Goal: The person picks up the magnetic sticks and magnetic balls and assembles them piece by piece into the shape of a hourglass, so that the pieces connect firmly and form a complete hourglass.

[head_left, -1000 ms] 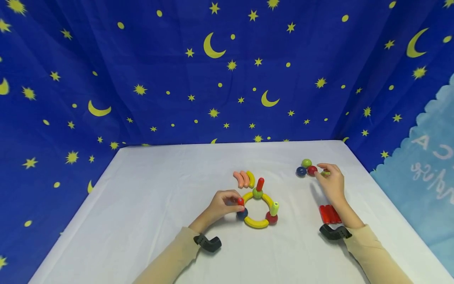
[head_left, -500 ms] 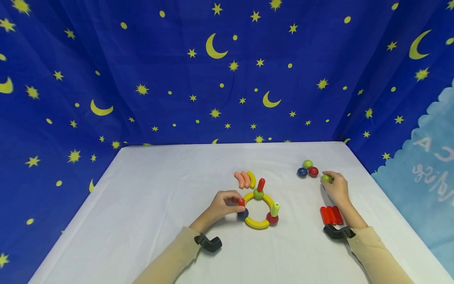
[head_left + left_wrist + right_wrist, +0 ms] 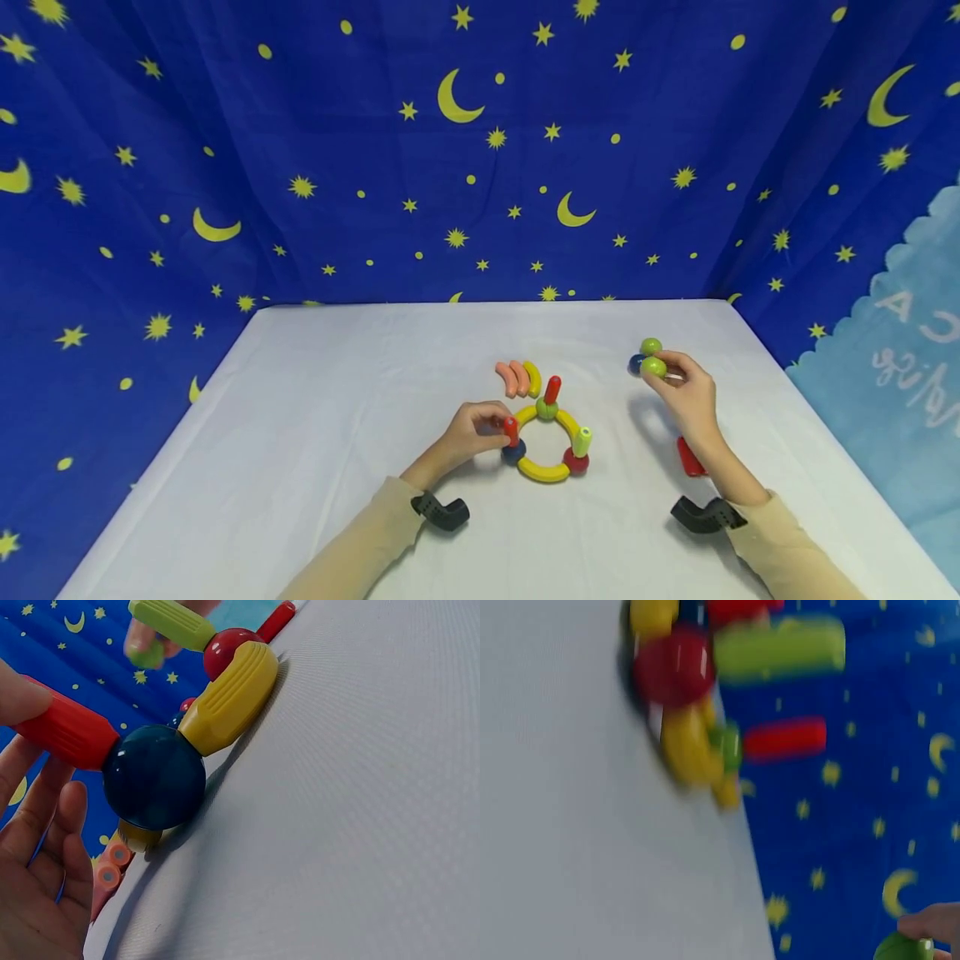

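My left hand [image 3: 472, 429] pinches a red rod [image 3: 71, 731] between thumb and fingers. The rod stands on a dark blue ball [image 3: 154, 776], one corner of a ring of yellow curved pieces [image 3: 543, 472] and balls. At the ring's right corner a light green rod [image 3: 582, 442] rises from a red ball [image 3: 576, 462]. Another red rod [image 3: 552, 389] stands on the far green ball [image 3: 547, 407]. Off to the right, my right hand [image 3: 688, 396] holds a loose green ball [image 3: 654, 367] in its fingertips, above the table beside other loose balls.
Behind the ring lie two pink curved pieces [image 3: 513, 379] and a yellow one [image 3: 532, 378]. A loose green ball [image 3: 651, 345] and a partly covered blue ball [image 3: 637, 363] sit at the back right. Red rods [image 3: 691, 458] lie partly hidden under the right forearm.
The right hand drew the green ball away from the loose balls toward the near right, then moved left and away with it, now covering the loose red ball. The left hand stays on the rod.
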A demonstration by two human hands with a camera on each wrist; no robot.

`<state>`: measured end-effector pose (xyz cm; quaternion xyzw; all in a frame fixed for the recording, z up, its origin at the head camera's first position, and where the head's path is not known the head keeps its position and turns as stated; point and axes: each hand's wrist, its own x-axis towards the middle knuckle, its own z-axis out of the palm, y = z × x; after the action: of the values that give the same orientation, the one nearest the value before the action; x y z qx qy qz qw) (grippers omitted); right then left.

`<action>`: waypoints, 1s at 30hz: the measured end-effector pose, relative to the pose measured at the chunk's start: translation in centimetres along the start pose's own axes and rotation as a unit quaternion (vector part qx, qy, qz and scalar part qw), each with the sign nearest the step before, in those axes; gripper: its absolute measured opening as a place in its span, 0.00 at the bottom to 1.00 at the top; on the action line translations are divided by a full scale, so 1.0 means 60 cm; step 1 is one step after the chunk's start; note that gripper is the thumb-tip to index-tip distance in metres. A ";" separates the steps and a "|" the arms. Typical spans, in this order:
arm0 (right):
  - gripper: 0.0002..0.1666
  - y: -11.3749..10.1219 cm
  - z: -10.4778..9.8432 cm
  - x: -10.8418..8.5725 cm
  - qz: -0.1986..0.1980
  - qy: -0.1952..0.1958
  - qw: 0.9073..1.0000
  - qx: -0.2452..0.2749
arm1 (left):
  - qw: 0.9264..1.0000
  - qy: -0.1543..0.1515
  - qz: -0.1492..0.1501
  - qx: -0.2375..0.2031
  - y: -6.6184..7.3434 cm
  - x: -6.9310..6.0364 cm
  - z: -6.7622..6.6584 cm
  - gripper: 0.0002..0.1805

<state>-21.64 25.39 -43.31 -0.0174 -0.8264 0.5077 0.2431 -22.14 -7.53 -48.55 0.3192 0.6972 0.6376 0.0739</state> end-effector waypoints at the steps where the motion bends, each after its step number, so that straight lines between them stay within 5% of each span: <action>1: 0.21 -0.011 0.004 -0.008 -0.011 -0.011 1.000 0.010 | 1.000 -0.001 0.001 -0.002 -0.001 -0.001 0.000 0.12; 9: 0.22 -0.070 0.032 -0.068 -0.068 -0.107 0.989 0.077 | 1.000 -0.008 0.021 -0.011 -0.007 -0.001 0.003 0.11; 17: 0.21 -0.079 0.054 -0.095 -0.092 -0.173 0.974 0.111 | 1.000 0.000 0.009 0.004 -0.001 0.001 0.000 0.11; 30: 0.21 -0.073 0.069 -0.111 -0.133 -0.179 0.966 0.130 | 1.000 0.002 0.008 -0.006 -0.006 0.002 0.001 0.11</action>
<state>-16.56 18.02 -43.67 0.2158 -0.7785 0.5682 0.1566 -22.34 -7.42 -48.83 0.3232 0.6910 0.6429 0.0693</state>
